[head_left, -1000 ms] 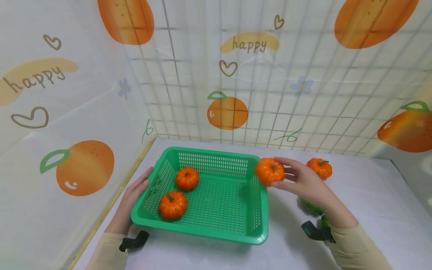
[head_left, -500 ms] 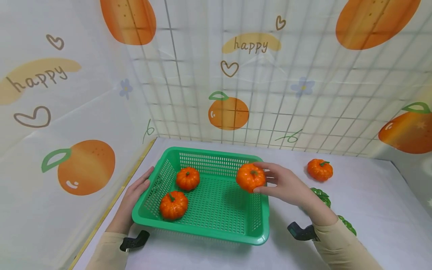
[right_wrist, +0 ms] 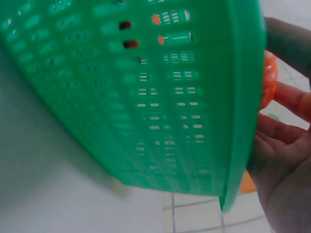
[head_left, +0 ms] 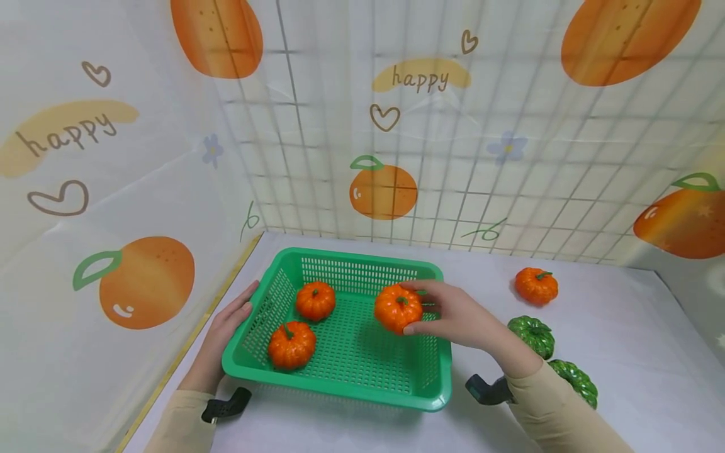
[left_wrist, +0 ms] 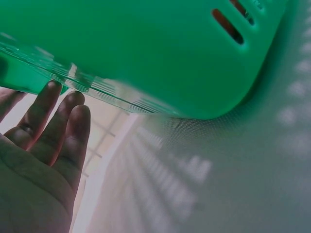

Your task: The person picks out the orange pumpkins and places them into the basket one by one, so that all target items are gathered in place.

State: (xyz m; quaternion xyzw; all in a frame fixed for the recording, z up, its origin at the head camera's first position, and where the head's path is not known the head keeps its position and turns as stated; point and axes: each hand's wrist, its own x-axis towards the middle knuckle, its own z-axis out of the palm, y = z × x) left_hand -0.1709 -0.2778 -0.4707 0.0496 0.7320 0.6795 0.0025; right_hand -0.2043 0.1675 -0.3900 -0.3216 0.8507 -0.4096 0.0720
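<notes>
Pumpkin (head_left: pixel 391 311) pinched by right hand (head_left: pixel 460 316), lower centre of head frame, over right half of green basket (head_left: pixel 340 389); left hand (head_left: pixel 219 332), outstretched, rests against basket's left side. Judged light, rigid, slightly slick: grip ribbed flanks, clear of stem (head_left: pixel 401 300).

White table (head_left: pixel 640 333); basket (head_left: pixel 334 387); three pumpkins (head_left: pixel 536 287)

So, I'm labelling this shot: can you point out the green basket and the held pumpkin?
Green basket (head_left: pixel 348 353): head view, on its bare floor.
Held pumpkin (head_left: pixel 392 313): head view, body beside the stem.
</notes>
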